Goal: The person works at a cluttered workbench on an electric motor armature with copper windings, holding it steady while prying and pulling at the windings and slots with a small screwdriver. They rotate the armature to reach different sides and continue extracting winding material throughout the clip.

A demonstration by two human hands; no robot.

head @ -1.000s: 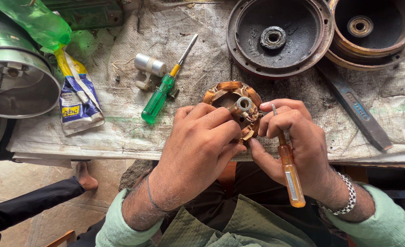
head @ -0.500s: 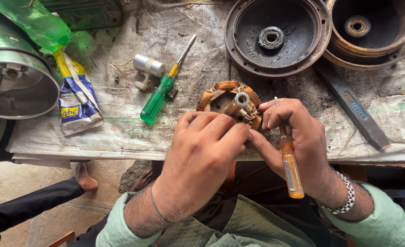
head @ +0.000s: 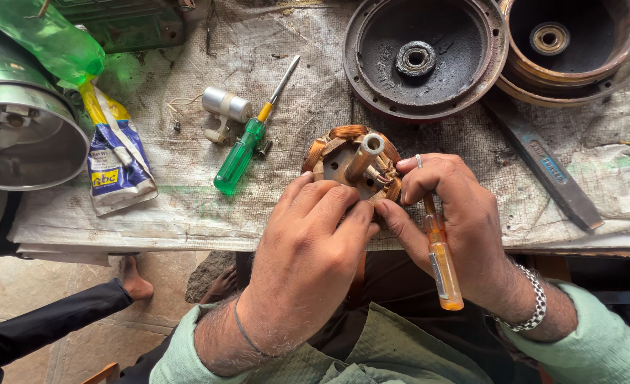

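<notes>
At the far left edge of the table (head: 187,213) sits a shiny metal drum (head: 16,135), with a green plastic bag (head: 45,35) over its far side. Just right of it lies a blue and yellow pouch (head: 116,167). Further right, a small silver capacitor (head: 226,105) rests beside a green-handled screwdriver (head: 247,142), whose blade points to the far right. Below the table's near edge, a bare foot (head: 134,281) and a dark trouser leg show on the floor.

My left hand (head: 308,263) comes next. Its grip is pressed onto the near side of the copper-wound stator (head: 343,153), fingers curled over the rim and holding it steady near the middle of the table, just at the near edge. A metal shaft (head: 365,153) sticks up from the stator's centre, tilted a little.

My right hand (head: 457,220) sits just right of the stator, touching its right side. Its grip is closed around an orange-handled screwdriver (head: 443,263), the handle pointing back toward me and the tip buried among the windings under my fingers. A chain bracelet (head: 532,299) circles that wrist.

On the far side stands a dark round motor cover (head: 414,60), then a second rusty one (head: 578,43) at the far right. A flat dark file (head: 550,171) lies right of my hand.
</notes>
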